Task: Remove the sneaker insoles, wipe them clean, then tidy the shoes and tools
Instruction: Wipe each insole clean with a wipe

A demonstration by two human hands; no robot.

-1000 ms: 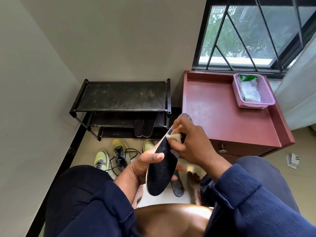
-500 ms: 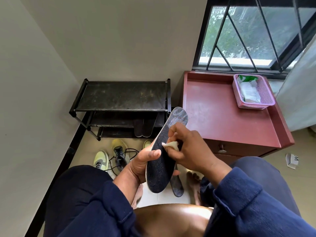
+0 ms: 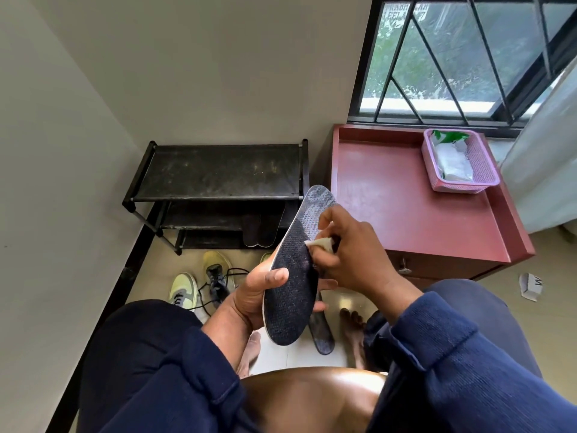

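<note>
- Insole, dark and textured with a pale clear toe end, is held up over the lap, between the two hands, heel toward the person.
- Yellow-green sneakers lie on the floor at the left, laces loose, just in front of the black shoe rack.
- Left hand grips the insole's heel half, thumb across the top face, fingers curled underneath.
- Second dark insole lies on the floor below the held one, between the bare feet.
- Right hand pinches a small pale wipe against the held insole near its middle.
- Red cabinet stands at the right, bearing a pink basket with a wipes packet inside.
</note>
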